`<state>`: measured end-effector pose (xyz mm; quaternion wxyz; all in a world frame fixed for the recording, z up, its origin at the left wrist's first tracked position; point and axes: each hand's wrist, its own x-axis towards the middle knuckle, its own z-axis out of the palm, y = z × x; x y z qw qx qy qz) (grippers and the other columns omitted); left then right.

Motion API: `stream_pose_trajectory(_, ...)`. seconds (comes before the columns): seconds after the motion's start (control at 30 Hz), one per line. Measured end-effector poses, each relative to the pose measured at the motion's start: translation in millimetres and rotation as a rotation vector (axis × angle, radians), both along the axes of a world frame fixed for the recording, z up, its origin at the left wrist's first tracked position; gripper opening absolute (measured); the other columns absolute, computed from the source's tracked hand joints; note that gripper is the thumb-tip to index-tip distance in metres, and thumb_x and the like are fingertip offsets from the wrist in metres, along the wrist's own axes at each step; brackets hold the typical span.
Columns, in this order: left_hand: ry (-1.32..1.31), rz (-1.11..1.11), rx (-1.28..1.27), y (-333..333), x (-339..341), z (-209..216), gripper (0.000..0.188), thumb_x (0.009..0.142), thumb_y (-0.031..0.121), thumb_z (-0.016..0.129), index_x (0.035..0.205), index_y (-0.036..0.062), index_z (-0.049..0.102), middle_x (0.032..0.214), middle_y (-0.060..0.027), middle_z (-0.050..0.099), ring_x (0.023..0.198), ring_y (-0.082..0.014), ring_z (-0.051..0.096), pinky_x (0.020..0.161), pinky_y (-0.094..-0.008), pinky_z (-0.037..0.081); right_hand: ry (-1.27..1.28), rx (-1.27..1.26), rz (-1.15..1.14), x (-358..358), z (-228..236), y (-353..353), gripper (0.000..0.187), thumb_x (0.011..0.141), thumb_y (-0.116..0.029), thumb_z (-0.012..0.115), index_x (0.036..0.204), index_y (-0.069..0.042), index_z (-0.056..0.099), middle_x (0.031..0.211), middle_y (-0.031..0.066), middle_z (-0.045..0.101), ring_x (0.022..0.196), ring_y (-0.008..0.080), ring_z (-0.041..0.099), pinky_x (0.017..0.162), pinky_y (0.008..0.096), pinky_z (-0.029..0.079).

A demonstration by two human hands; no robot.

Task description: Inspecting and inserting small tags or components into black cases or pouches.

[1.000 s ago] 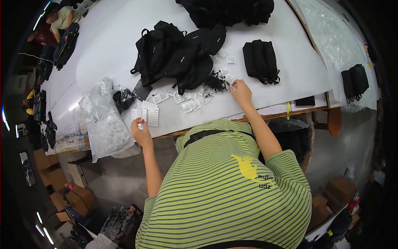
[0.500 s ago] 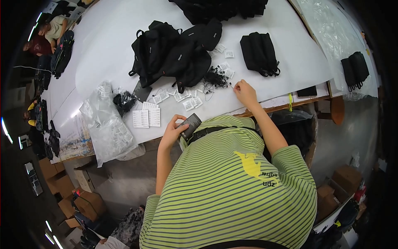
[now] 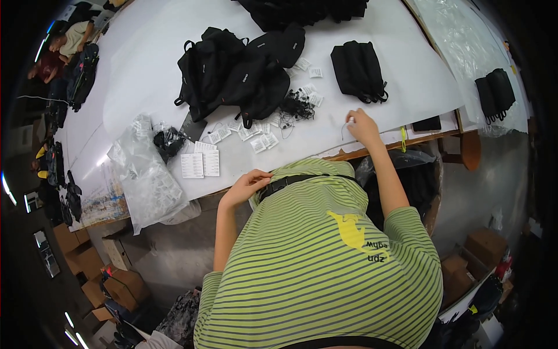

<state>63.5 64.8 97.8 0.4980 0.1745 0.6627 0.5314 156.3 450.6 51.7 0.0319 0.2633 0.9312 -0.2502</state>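
Observation:
My right hand (image 3: 364, 128) is raised over the near table edge with its fingertips pinched. From it hangs a thin dark string (image 3: 343, 129). Close to my waist, my left hand (image 3: 245, 187) has its fingers pressed together; whatever may be in them is hidden. Left of the right hand lies a tangle of black strings (image 3: 297, 106), with small white printed packets (image 3: 264, 142) scattered around it. A heap of black bags (image 3: 232, 75) covers the middle of the table. Farther right rests a folded black bag (image 3: 358, 70).
A clear plastic bag (image 3: 148, 180) of white packets overhangs the table's front edge at left, beside white printed cards (image 3: 192, 166) and a small bag of black strings (image 3: 168, 142). More black bags (image 3: 302, 11) lie at the back. Cardboard boxes (image 3: 125, 288) stand below.
My right hand has moved right, away from the tangle, with a string hanging from it. The dark card seen in my left hand is now out of sight; that hand is nearer my waist.

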Motion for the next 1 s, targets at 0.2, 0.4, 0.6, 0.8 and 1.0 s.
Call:
stream_pose_trajectory(0.2, -0.016, -0.081, -0.243, 5, -3, 24, 0.028, 0.086, 0.015, 0.063, 0.111, 0.0025, 0.062, 0.092, -0.0036, 0.065, 0.083, -0.0098, 0.057, 0.08, -0.0253, 0.046, -0.163, 0.044, 0.442, -1, -1, -6, 0.014, 0.071, -0.012, 0.067, 0.082, -0.014, 0.059, 0.083, 0.0069, 0.053, 0.079, 0.0272, 0.058, 0.066, 0.039, 0.047)
stream_pose_trajectory(0.4, -0.021, -0.065, -0.137, -3, -9, 23, 0.028, 0.085, 0.007, 0.058, 0.112, -0.0002, 0.06, 0.096, -0.0051, 0.064, 0.083, -0.0082, 0.057, 0.075, -0.0224, 0.045, 0.056, 0.065, 0.539, 13, -12, -3, 0.01, 0.074, -0.011, 0.065, 0.08, -0.013, 0.058, 0.083, 0.0063, 0.053, 0.078, 0.0258, 0.059, 0.065, 0.0378, 0.047)
stream_pose_trajectory(0.6, 0.226, 0.197, -0.205, 15, 1, 35, 0.02, 0.078, 0.0, 0.051, 0.095, -0.0047, 0.058, 0.085, -0.0079, 0.063, 0.078, -0.0102, 0.058, 0.075, -0.0247, 0.047, 0.064, 0.045, 0.468, 4, 7, -13, 0.014, 0.071, -0.008, 0.066, 0.08, -0.009, 0.055, 0.085, 0.006, 0.053, 0.078, 0.0261, 0.059, 0.065, 0.0387, 0.048)
stream_pose_trajectory(0.8, 0.41, 0.416, -0.103, 36, 5, 51, 0.017, 0.078, 0.0, 0.052, 0.094, -0.0037, 0.056, 0.083, -0.0081, 0.062, 0.077, -0.0115, 0.058, 0.075, -0.0238, 0.045, -0.093, 0.151, 0.549, -1, -5, -9, 0.018, 0.068, -0.008, 0.068, 0.082, -0.009, 0.056, 0.087, 0.0065, 0.054, 0.079, 0.0266, 0.06, 0.066, 0.0391, 0.048)
stream_pose_trajectory(1.0, 0.492, 0.505, 0.017, 49, 9, 64, 0.021, 0.078, -0.001, 0.056, 0.1, -0.0007, 0.055, 0.085, -0.0069, 0.061, 0.08, -0.0112, 0.058, 0.076, -0.0239, 0.045, -0.022, 0.056, 0.527, 3, -4, -5, 0.012, 0.075, -0.009, 0.065, 0.081, -0.006, 0.056, 0.081, 0.0081, 0.055, 0.071, 0.025, 0.06, 0.061, 0.0364, 0.048)
